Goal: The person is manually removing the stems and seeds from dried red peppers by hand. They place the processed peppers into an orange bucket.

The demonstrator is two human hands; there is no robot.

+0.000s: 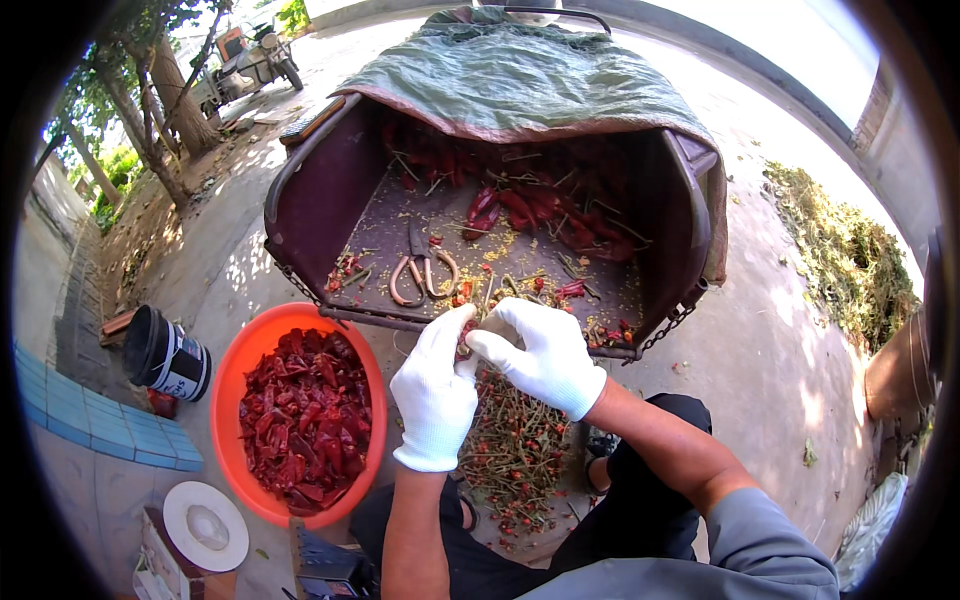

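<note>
My left hand (438,395) and my right hand (543,355), both in white knit gloves, meet at the near edge of a purple cart bed (370,235). Their fingers pinch together around a dried red chili pepper (464,338), of which only a sliver shows; the gloves hide the rest. Just beyond my left hand lies a pair of scissors (424,278) with wide looped handles. Deeper in the bed, whole dried chilies (550,212) with stems form a heap. An orange basin (229,415) full of red chili pieces (305,410) stands left of my left hand.
Cut stems and red bits (515,455) cover the ground between my legs. A green woven sheet (530,75) covers the cart's far part. At the left are a black bucket (165,352) on its side and a white round lid (204,527). Dry plants (840,250) lie at the right.
</note>
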